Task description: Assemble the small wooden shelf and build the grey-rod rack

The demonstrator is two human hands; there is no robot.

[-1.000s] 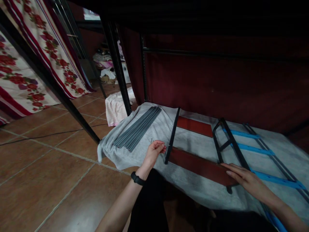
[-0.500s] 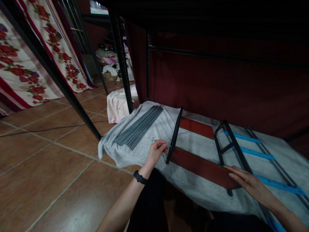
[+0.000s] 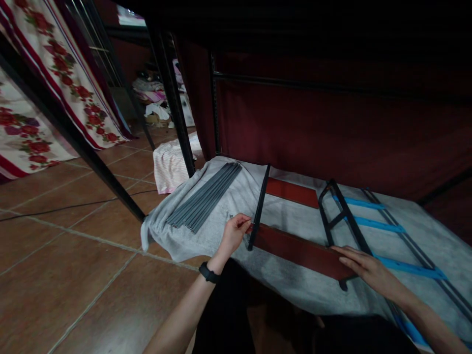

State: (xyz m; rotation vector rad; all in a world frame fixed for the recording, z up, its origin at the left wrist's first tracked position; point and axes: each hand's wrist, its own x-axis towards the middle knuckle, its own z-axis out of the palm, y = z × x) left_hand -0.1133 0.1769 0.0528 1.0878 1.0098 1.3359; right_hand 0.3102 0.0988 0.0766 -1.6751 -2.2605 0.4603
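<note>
Left hand (image 3: 233, 233) pinches a thin metal pin (image 3: 229, 216) beside the black metal bar (image 3: 257, 211). Right hand (image 3: 363, 267) lies flat, fingers spread, on the near dark-red wooden plank (image 3: 295, 248).

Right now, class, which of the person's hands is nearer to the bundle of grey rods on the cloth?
The left. The left hand is just right of the grey rods, beside the black bar. The right hand rests on the red-brown board, far to the right.
</note>
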